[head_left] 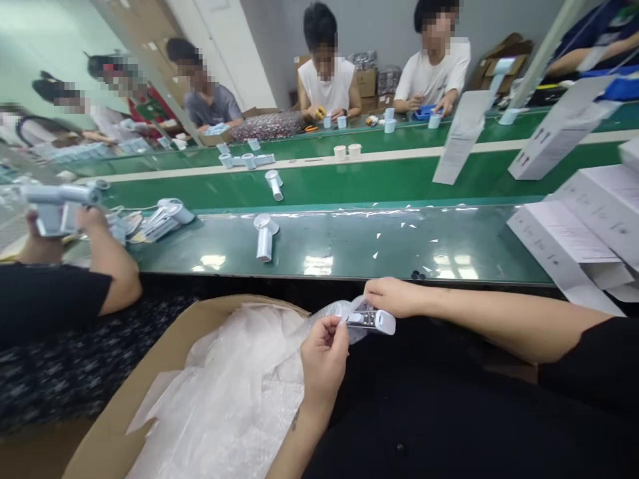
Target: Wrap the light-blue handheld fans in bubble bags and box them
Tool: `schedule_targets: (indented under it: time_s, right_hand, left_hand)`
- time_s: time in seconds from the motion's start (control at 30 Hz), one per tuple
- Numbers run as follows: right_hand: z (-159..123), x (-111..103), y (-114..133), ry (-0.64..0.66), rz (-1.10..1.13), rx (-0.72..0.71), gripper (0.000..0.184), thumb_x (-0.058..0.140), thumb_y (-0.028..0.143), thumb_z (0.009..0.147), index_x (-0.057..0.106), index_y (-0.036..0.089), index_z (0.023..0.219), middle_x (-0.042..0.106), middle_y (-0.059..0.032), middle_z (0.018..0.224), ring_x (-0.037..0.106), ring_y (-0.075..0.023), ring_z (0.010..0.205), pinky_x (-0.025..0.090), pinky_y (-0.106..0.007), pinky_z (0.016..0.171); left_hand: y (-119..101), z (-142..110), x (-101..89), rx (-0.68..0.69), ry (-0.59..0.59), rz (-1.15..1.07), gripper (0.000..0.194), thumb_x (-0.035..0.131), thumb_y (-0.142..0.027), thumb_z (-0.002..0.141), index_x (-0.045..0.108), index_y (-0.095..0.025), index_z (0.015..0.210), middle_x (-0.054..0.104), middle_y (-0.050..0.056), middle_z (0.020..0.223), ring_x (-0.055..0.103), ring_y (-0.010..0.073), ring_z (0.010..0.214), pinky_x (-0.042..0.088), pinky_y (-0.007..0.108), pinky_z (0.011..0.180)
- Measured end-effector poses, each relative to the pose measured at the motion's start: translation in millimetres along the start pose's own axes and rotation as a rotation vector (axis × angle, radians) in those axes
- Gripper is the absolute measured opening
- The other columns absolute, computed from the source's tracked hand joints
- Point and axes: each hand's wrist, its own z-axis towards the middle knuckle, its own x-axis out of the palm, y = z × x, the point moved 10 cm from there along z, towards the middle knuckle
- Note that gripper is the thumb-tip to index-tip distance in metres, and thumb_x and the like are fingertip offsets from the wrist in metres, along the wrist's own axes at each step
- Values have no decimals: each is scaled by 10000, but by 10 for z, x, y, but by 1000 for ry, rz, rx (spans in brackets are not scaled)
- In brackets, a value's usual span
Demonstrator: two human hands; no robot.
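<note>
In front of my black shirt, a small white device (384, 322) with a dark, shiny middle section sticks out of a clear bubble-wrap bag (332, 310). My left hand (327, 352) pinches the edge of the bag with thumb and fingers beside the device. Behind it, my right hand (392, 297) has its fingers closed on the bag's other side; its fingertips are partly hidden. Below and left, a cardboard box (94, 426) holds a heap of bubble-wrap bags (234, 392).
A pale-blue fan-shaped device (264, 236) lies on the green bench (339, 246), with another (274, 185) on the conveyor belt. White cartons (564, 246) are stacked right. At left, a co-worker's hands (92, 219) hold similar devices. Several people sit across the line.
</note>
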Motion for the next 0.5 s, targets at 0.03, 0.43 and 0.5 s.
schedule_targets:
  time_s: [0.03, 0.43, 0.5]
  right_hand:
    - [-115, -216, 108, -94, -146, -98, 134, 493, 237, 855, 562, 167, 764, 642, -50, 780, 596, -151, 692, 409, -207, 549]
    - [-1019, -959, -334, -313, 493, -161, 244, 451, 102, 730, 611, 171, 901, 612, 33, 557, 640, -126, 531, 503, -222, 553]
    - [-979, -889, -415, -271, 738, -204, 240, 434, 108, 735, 595, 165, 903, 580, 48, 519, 622, -115, 479, 510, -222, 529]
  left_hand:
    - [-80, 22, 51, 15, 11, 10, 148, 602, -307, 780, 609, -161, 799, 559, -43, 550, 492, 74, 435, 423, 178, 427]
    - [-1000, 249, 566, 434, 178, 193, 305, 635, -374, 766, 644, -197, 1014, 675, 51, 863, 634, 155, 678, 537, 242, 611]
    - [-1053, 265, 904, 484, 384, 215, 663, 766, -418, 627, 564, -237, 1232, 611, 115, 1205, 653, 244, 915, 569, 313, 704]
